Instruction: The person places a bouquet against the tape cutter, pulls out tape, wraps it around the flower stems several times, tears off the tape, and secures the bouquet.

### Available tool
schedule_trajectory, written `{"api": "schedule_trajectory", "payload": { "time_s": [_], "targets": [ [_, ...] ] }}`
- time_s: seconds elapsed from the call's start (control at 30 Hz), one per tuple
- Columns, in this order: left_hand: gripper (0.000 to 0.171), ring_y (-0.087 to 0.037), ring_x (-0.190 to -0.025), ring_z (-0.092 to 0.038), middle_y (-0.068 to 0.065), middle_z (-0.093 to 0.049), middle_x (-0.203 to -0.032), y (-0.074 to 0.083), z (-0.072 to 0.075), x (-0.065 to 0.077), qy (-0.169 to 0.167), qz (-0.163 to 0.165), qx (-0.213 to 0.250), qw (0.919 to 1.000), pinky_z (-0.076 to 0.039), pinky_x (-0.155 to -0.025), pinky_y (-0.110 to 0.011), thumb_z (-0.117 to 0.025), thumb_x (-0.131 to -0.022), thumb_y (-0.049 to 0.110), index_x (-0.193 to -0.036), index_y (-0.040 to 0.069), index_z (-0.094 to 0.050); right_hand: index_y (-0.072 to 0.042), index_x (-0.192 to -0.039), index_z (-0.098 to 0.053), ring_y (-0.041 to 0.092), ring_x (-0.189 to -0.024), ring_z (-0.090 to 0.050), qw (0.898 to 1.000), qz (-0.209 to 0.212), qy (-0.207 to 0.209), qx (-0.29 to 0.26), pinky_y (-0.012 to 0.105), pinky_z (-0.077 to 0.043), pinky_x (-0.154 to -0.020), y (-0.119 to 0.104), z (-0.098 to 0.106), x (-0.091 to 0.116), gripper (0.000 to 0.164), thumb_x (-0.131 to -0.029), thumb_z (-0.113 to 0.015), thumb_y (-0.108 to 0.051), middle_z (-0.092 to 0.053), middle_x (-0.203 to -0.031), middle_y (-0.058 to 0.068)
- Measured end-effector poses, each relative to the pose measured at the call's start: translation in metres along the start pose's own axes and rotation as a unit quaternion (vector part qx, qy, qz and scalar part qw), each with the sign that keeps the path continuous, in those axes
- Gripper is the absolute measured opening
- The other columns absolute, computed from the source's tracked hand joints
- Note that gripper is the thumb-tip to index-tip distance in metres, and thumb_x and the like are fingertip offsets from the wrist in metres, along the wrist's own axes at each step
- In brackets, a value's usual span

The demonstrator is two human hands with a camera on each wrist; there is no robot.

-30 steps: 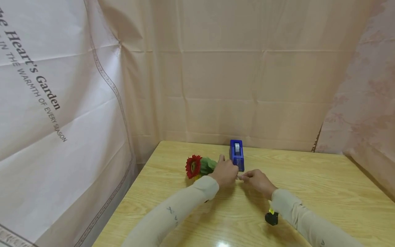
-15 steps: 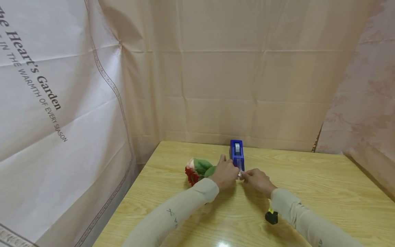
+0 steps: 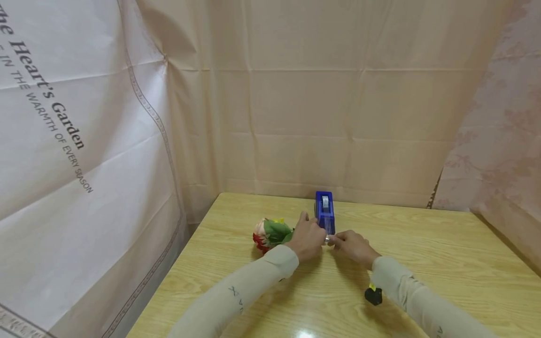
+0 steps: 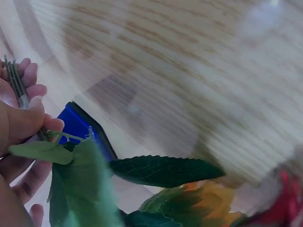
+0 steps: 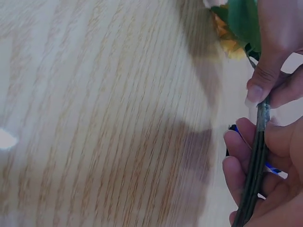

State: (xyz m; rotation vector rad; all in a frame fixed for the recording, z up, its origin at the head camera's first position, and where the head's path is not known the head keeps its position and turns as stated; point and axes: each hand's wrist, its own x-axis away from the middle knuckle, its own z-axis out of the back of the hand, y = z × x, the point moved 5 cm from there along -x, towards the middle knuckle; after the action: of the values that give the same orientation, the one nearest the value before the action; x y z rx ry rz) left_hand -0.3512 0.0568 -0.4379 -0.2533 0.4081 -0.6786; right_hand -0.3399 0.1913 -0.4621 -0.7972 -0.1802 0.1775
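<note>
As left hand (image 3: 309, 238) and right hand (image 3: 354, 247) pinched one stem bundle (image 5: 257, 151), one tape dispenser (image 3: 323, 206) sat beyond their grip; only the left wrist view bared stem ends (image 4: 14, 76).

At the left edge, a bundle of thin stems (image 4: 17, 82) is gripped by the left hand (image 4: 19, 124), with the thumb pressed against it just beside a pale band (image 4: 22, 100). Behind the stems, the right hand (image 4: 35, 91) is only partly seen. A blue object (image 4: 75, 126) with a dark edge is partly covered by green leaves (image 4: 87, 184). Orange petals (image 4: 220, 201) and a blurred red bloom (image 4: 286, 205) are seen toward the lower right. The wood-grained counter (image 4: 156, 80) is marked by shadow and glare.
</note>
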Motion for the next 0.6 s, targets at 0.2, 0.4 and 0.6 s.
{"api": "schedule_trajectory", "payload": {
  "time_s": [0.2, 0.4, 0.6],
  "targets": [
    [0.012, -0.010, -0.079, -0.055, 0.011, -0.073, -0.082, -0.0009, -0.0006, -0.0007, 0.007, 0.001, -0.006, 1.0000, -0.028, -0.086, -0.038, -0.082, -0.087, 0.041, -0.087, 0.029, -0.080, -0.006, -0.115, -0.076, 0.025, -0.101, -0.065, 1.000, -0.021, -0.003, -0.012, 0.062, -0.044, -0.095, 0.0022, 0.0001, -0.0029, 0.044, -0.109, -0.048, -0.040, -0.073, -0.104, 0.006],
    [0.014, -0.010, -0.077, -0.055, 0.012, -0.073, -0.079, 0.0004, 0.0003, 0.0001, 0.026, -0.002, -0.007, 0.9996, -0.028, -0.085, -0.038, -0.081, -0.087, 0.043, -0.087, 0.029, -0.081, -0.006, -0.114, -0.076, 0.026, -0.101, -0.064, 1.000, -0.025, -0.002, -0.009, 0.069, -0.033, -0.099, 0.0034, 0.0005, -0.0031, 0.043, -0.109, -0.048, -0.039, -0.072, -0.104, 0.006],
    [0.011, -0.010, -0.077, -0.053, 0.013, -0.073, -0.077, 0.0002, -0.0003, 0.0012, 0.037, -0.008, -0.008, 0.9992, -0.028, -0.084, -0.038, -0.081, -0.087, 0.042, -0.085, 0.031, -0.080, -0.002, -0.111, -0.077, 0.027, -0.100, -0.066, 0.999, -0.013, 0.002, -0.046, 0.059, -0.046, -0.097, -0.0003, 0.0015, -0.0032, 0.038, -0.107, -0.055, -0.032, -0.073, -0.110, 0.013]
  ]
}}
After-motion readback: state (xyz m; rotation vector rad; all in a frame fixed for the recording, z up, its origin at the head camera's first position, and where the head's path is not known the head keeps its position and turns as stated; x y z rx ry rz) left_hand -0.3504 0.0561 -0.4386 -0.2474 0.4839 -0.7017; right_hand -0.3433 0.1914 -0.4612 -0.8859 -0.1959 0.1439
